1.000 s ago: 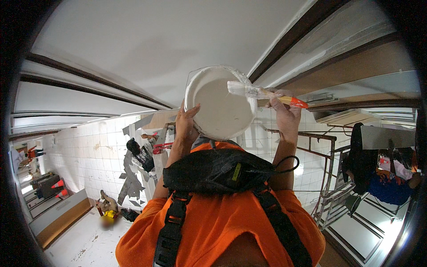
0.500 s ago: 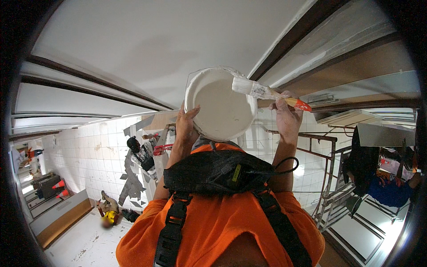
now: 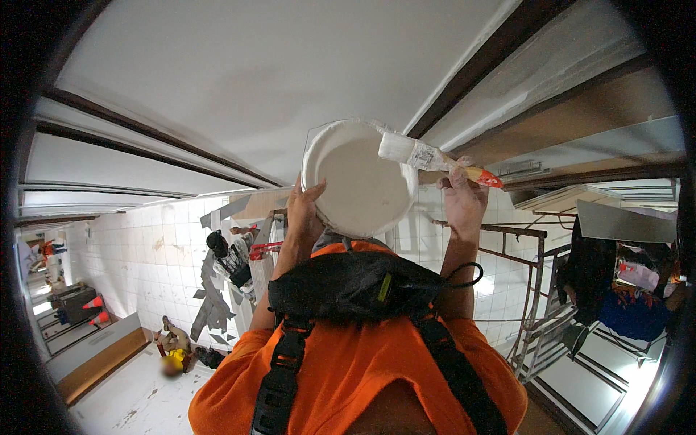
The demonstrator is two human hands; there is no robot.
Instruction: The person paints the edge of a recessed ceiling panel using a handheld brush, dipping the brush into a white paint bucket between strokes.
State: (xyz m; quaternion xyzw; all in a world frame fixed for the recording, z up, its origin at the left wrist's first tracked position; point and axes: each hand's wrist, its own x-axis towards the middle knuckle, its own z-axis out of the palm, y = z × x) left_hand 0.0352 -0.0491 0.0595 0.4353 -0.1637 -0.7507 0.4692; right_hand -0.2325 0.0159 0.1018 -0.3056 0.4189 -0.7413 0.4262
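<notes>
My left hand (image 3: 304, 210) grips the left rim of a round bucket (image 3: 310, 156) that holds white paint (image 3: 366, 181). Its thumb lies over the rim and the other fingers are hidden behind the wall. In my right hand (image 3: 464, 194) is a wide paintbrush (image 3: 424, 156) with a wooden handle tipped in red. The white-coated bristles lie over the bucket's upper right rim, pointing left. White smears cover the rim and the brush's metal band.
A white panelled surface (image 3: 217, 65) with dark strips (image 3: 500, 58) spans the upper view. Rusty scaffold frames (image 3: 536, 268) stand at right. Below left, one person (image 3: 235, 257) is near a red-topped ladder (image 3: 264, 250), another (image 3: 174, 355) sits on the tiled floor (image 3: 163, 250). Orange cones (image 3: 98, 312) stand farther left.
The bucket sits slightly lower in view, and the brush in my right hand has shifted a little down and left. Both holds are the same.
</notes>
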